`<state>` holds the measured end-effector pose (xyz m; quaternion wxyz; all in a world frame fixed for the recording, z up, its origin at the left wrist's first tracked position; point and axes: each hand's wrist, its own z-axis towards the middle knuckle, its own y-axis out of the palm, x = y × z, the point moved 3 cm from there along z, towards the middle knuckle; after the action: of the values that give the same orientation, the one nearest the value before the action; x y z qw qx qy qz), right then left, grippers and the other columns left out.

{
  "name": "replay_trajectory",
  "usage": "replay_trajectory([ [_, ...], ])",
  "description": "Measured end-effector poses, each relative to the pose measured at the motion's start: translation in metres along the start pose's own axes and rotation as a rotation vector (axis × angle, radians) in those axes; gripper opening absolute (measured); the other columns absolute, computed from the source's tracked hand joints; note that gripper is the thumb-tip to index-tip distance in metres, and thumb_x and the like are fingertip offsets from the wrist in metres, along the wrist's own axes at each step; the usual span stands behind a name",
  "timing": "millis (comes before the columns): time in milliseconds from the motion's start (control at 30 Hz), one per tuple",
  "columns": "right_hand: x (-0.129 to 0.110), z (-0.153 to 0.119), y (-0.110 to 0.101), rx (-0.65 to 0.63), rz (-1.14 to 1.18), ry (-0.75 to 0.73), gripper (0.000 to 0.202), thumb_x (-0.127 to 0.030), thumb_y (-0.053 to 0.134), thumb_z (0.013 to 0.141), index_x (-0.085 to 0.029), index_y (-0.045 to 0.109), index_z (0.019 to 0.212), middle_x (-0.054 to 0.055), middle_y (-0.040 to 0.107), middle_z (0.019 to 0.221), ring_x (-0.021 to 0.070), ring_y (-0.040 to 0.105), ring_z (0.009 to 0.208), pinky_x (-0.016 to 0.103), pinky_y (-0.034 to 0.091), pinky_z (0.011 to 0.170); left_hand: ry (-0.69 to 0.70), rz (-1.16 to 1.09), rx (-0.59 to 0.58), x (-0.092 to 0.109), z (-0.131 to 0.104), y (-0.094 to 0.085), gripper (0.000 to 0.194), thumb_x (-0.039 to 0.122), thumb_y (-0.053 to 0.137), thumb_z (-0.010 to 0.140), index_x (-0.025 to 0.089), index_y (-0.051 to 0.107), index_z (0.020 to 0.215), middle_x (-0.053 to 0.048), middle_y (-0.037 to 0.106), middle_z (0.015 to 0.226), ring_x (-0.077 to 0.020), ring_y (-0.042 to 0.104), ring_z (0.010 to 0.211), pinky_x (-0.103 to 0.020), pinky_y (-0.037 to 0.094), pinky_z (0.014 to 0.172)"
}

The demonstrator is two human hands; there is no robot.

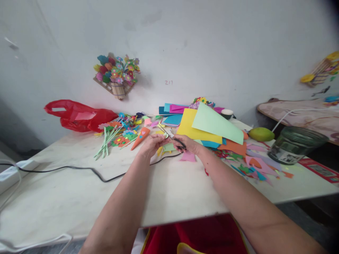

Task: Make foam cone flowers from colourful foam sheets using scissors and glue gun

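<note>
One pale tabletop (66, 201) spreads before us, set against a plain grey-white wall (212, 46) where a basket of craft flowers (118, 76) hangs. Along its back we see a red plastic bag (79, 118), green-stemmed flowers (107, 139) and a yellow sheet (185, 123) under a pale green sheet (215, 123); a glass jar (293, 146) stands at the right. The scissors (179, 141) are above the table's middle, gripped by our right hand (189, 144), their long axis slanting, blades pointing forward and left, handles back toward us. Our left hand (153, 144) pinches what seems a small pale piece (166, 135) by the blades, too small to make out.
</note>
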<state>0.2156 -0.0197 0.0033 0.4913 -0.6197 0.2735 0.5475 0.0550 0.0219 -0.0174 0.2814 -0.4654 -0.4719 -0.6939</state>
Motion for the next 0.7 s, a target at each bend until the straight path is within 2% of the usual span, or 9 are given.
replay_trajectory([
  [267, 0.009, 0.0057, -0.0003, 0.004, 0.012, -0.022, 0.035, -0.05, 0.061, 0.073, -0.016, 0.052, 0.081, -0.006, 0.05, 0.055, 0.0055, 0.044, 0.038, 0.017, 0.027, 0.03, -0.015, -0.009, 0.018, -0.0002, 0.001, 0.001, 0.014, 0.017, 0.079, 0.058, 0.012, 0.069, 0.067, -0.006, 0.07, 0.07, -0.017, 0.068, 0.07, -0.033, 0.051, 0.087],
  [700, 0.0081, 0.0066, 0.0013, 0.052, 0.015, 0.011, 0.036, -0.05, 0.064, 0.071, -0.017, 0.053, 0.078, -0.006, 0.048, 0.052, 0.0051, 0.043, 0.036, 0.016, 0.025, 0.028, 0.01, -0.016, 0.026, 0.0012, 0.0001, 0.0016, 0.015, 0.02, 0.079, 0.058, 0.012, 0.07, 0.067, -0.006, 0.071, 0.07, -0.0166, 0.067, 0.069, -0.031, 0.052, 0.082],
])
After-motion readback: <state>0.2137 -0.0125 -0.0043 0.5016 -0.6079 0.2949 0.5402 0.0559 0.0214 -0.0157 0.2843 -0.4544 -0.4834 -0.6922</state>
